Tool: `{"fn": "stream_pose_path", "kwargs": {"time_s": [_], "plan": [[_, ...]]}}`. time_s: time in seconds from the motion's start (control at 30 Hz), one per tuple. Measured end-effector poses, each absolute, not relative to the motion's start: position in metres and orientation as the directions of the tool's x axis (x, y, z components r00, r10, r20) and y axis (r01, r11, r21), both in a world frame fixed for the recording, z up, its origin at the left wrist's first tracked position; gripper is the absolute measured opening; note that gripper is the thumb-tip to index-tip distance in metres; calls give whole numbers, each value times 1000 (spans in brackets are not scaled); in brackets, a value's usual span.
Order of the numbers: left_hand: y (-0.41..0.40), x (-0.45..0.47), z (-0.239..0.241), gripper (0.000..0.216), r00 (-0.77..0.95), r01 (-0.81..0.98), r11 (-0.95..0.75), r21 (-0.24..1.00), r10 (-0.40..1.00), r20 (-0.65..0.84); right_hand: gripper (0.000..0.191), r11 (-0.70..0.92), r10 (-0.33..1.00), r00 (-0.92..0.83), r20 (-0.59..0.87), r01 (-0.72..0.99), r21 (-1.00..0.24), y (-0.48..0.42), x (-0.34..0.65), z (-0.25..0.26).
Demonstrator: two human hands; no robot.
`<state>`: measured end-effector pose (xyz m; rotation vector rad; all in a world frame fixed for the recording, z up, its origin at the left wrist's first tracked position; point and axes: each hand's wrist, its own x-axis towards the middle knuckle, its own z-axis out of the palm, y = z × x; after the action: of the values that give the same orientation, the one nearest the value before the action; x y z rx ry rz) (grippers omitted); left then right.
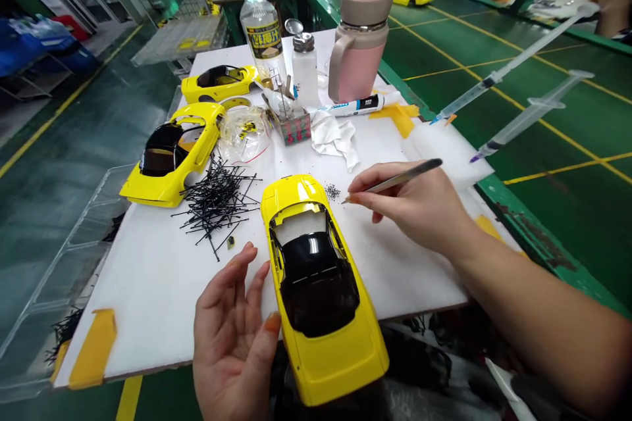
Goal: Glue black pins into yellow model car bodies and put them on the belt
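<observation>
A yellow toy car body (340,358) with a black roof and rear window lies lengthwise in front of me, its near end over the board's front edge. My left hand (232,335) is beside its left flank, palm up with fingers spread, and the thumb appears to touch the side. My right hand (415,210) grips tweezers (405,175) like a pen. Their tip points down at the white board, just right of a small pile of tiny black pieces (332,192). Whether anything is between the tips is too small to tell.
Thin black sticks (217,200) lie heaped left of the car, near another yellow body (162,151). Behind stand a clear bottle (264,33), a pink mug (360,46) and a small tool box (293,128). Crumpled tissue (333,135) is mid-board; syringes (518,122) stick out at right.
</observation>
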<state>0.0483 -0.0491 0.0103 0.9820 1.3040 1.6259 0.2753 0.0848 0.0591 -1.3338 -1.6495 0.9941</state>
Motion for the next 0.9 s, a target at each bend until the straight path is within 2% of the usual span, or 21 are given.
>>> {"fn": "stream_pose_path", "kwargs": {"time_s": [0.07, 0.17, 0.33, 0.53, 0.9], "plan": [[-50, 45, 8, 49, -334, -111, -129, 985, 939, 85, 3, 124, 966, -256, 19, 401, -908, 80, 280, 74], [-50, 41, 5, 49, -308, -96, -137, 986, 946, 102, 13, 123, 923, -379, -64, 449, -885, 73, 282, 89], [-48, 42, 3, 49, -322, -94, -160, 983, 939, 122, 26, 286, 864, -504, 9, 476, -832, 67, 273, 96], [-48, 43, 4, 48, -326, -93, -185, 978, 934, 146, 29, 363, 853, -522, 23, 559, -746, 66, 264, 97], [-47, 45, 5, 48, -314, -66, -215, 974, 932, 184, 26, 407, 840, -542, 36, 584, -702, 65, 259, 100]]}}
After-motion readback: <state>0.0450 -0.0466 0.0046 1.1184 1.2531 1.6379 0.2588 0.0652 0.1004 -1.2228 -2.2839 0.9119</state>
